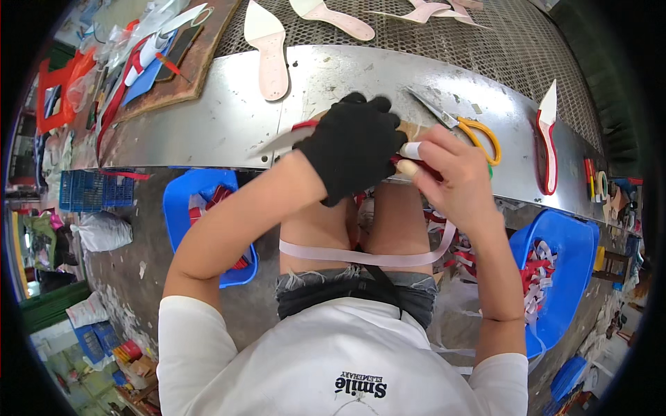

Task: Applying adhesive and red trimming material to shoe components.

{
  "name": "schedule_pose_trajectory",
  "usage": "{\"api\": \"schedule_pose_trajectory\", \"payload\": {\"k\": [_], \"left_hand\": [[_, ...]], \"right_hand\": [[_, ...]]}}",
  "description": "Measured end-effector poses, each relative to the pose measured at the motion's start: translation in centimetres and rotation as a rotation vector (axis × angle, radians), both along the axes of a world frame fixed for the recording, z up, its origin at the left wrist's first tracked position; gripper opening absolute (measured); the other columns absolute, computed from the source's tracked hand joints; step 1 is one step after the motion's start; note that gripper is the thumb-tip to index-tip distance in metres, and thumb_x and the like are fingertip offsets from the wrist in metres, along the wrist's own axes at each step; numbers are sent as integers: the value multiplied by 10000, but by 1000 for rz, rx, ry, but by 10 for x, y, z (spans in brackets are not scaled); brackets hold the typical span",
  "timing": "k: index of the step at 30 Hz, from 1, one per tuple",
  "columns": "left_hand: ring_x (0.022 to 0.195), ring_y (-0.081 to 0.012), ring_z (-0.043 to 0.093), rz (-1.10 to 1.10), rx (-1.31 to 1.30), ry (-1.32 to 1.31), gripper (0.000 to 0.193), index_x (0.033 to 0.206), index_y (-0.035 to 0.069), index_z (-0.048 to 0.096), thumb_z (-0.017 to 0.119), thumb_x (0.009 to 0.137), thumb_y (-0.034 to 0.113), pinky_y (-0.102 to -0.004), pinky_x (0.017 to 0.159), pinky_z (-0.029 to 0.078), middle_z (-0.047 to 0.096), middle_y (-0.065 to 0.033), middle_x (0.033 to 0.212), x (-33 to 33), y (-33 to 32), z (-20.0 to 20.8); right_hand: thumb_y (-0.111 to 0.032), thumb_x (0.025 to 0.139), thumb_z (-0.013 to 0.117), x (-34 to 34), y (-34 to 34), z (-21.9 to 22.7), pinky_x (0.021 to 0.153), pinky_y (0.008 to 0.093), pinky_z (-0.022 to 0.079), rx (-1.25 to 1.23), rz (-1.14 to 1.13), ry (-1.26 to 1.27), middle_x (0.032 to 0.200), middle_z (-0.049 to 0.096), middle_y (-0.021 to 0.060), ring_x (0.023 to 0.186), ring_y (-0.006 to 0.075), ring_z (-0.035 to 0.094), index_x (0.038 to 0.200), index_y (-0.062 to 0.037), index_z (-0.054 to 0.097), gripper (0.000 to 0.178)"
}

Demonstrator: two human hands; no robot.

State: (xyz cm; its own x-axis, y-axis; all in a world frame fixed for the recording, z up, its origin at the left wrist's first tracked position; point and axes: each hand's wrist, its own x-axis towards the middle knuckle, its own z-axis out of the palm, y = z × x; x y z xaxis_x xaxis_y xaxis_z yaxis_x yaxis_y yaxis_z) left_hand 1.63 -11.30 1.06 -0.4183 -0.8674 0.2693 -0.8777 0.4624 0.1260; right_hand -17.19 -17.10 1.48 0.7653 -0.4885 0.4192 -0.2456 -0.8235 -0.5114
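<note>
My left hand (354,145), in a black glove, presses down on a pointed shoe insole piece with red edging (288,139) at the front edge of the metal worktable (222,118). My right hand (451,173) is bare and grips a small white-tipped tool (411,150) against the red edge of the piece, right beside the glove. A pale pink strip (361,256) hangs from the work and loops across my lap. Scissors with orange handles (472,132) lie just beyond my right hand.
Pink insoles (272,55) lie on the mesh surface behind. A finished red-edged piece (548,139) rests at the right. Blue bins (201,201) (562,263) with red and white scraps stand on both sides of my knees. Scraps and tools clutter a board (173,76) at left.
</note>
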Motion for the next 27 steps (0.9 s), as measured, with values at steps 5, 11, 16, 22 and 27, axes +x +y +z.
{"api": "schedule_pose_trajectory", "payload": {"k": [5, 11, 16, 22, 27], "left_hand": [[858, -321, 615, -91, 271, 122, 342, 970, 81, 663, 619, 772, 357, -418, 762, 480, 658, -126, 886, 29, 35, 38], [922, -327, 607, 200, 691, 316, 422, 1051, 25, 656, 694, 779, 346, -394, 815, 476, 663, -156, 982, 43, 75, 63], [594, -126, 583, 303, 557, 1006, 323, 1007, 3, 657, 640, 853, 286, -277, 558, 450, 643, -93, 731, 29, 98, 52], [694, -58, 539, 370, 529, 1472, 278, 989, -15, 657, 650, 846, 223, -233, 610, 433, 628, -27, 752, -1, 102, 35], [733, -34, 495, 528, 169, 1830, 231, 999, 7, 628, 609, 895, 212, -213, 626, 415, 591, 14, 800, -31, 87, 24]], "right_hand": [[-159, 764, 685, -16, -32, 58, 489, 248, 368, 607, 90, 336, 585, 539, -9, 537, 80, 502, 733, 3, 624, 176], [-172, 742, 730, -49, -25, 46, 496, 177, 365, 1050, 16, -132, 665, 602, -24, 568, 25, 505, 813, -18, 679, 176], [-168, 807, 688, -37, 24, 21, 414, 178, 289, 1187, -2, -451, 613, 559, -19, 453, 24, 428, 857, -12, 631, 173], [-96, 876, 610, -5, 72, 0, 397, 184, 281, 1056, -125, -742, 641, 560, 17, 436, 32, 402, 938, -20, 587, 101], [-38, 849, 644, 9, 90, -1, 541, 178, 405, 968, -192, -678, 738, 610, 14, 613, 46, 534, 955, 12, 611, 121]]}}
